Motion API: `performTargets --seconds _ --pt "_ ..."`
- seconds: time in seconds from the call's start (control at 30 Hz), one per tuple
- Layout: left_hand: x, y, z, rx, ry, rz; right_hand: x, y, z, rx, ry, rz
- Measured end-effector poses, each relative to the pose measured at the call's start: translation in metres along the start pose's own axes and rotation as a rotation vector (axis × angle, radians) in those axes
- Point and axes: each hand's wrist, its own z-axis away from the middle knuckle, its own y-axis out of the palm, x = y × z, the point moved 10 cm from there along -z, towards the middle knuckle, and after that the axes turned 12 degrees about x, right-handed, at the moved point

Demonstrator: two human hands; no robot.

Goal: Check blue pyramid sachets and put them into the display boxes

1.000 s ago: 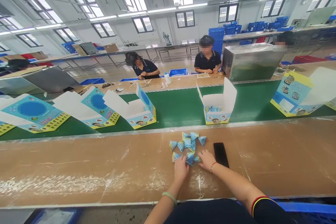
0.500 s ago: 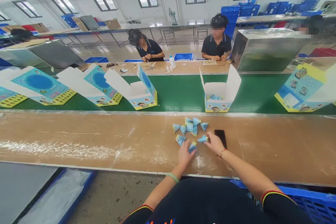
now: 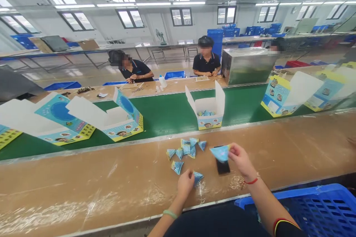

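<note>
My right hand (image 3: 241, 158) pinches a blue triangular packet (image 3: 220, 153) by its corner, raised above a black phone (image 3: 223, 167) on the brown table. My left hand (image 3: 185, 183) is closed at the edge of another blue packet (image 3: 198, 177) lying near the table's front. Just beyond it lies a single packet (image 3: 177, 167), and behind that a loose cluster of several packets (image 3: 186, 149). On the green belt, straight ahead, stands an open printed box (image 3: 209, 121) with blue packets inside.
More open printed boxes (image 3: 125, 129) stand along the green belt (image 3: 164, 109) to both sides. A blue crate (image 3: 322, 207) is at the lower right. Across the belt, people sit at a bench beside a metal housing (image 3: 247, 66).
My right hand has lifted its packet off the table and moved it right, over the phone. My left hand's fingers have closed in by the near packet. The view has turned to the right.
</note>
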Motion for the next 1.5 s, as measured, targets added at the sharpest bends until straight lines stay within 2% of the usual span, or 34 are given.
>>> performTargets --seconds 0.1,0.17,0.23,0.3,0.4,0.47,0.57,0.67,0.83,0.93,1.13,1.27,1.33,1.4,1.5 --pt "0.023 0.009 0.011 0.059 -0.06 0.187 0.0 0.004 0.008 0.065 0.001 0.126" --pt "0.037 0.022 0.022 0.123 -0.104 0.348 0.004 0.007 0.014 0.156 -0.013 0.16" --pt "0.048 0.034 0.036 0.182 -0.143 0.508 0.01 0.002 0.019 0.167 -0.024 0.294" --pt "0.056 0.043 0.048 0.221 -0.177 0.641 0.012 -0.006 0.022 0.153 -0.009 0.441" --pt "0.064 0.05 0.06 0.247 -0.219 0.783 0.001 -0.003 0.025 0.254 0.043 0.409" --pt "0.065 0.052 0.063 0.249 -0.229 0.851 -0.002 -0.002 0.025 0.256 0.031 0.444" --pt "0.063 0.053 0.06 0.221 -0.224 0.906 0.0 0.004 0.022 0.236 -0.015 0.574" --pt "0.059 0.051 0.053 0.155 -0.2 0.916 -0.006 0.019 0.015 0.295 -0.012 0.588" --pt "0.055 0.044 0.047 0.061 -0.164 0.929 -0.013 0.027 0.008 0.325 0.021 0.609" --pt "0.053 0.04 0.047 0.037 -0.156 0.951 -0.017 0.015 0.012 0.284 0.053 0.569" --pt "0.047 0.026 0.046 -0.006 -0.125 0.985 -0.032 0.001 0.021 0.286 0.11 0.486" --pt "0.031 0.016 0.045 -0.014 -0.064 0.992 -0.052 0.002 0.019 0.363 0.179 0.322" --pt "0.019 0.022 0.045 0.064 -0.053 1.026 -0.061 -0.011 0.014 0.312 0.191 0.315" --pt "0.01 0.034 0.047 0.159 -0.077 1.081 -0.067 -0.028 0.009 0.256 0.182 0.404" --pt "0.006 0.051 0.047 0.206 -0.137 1.154 -0.084 -0.046 0.002 0.311 0.184 0.514"
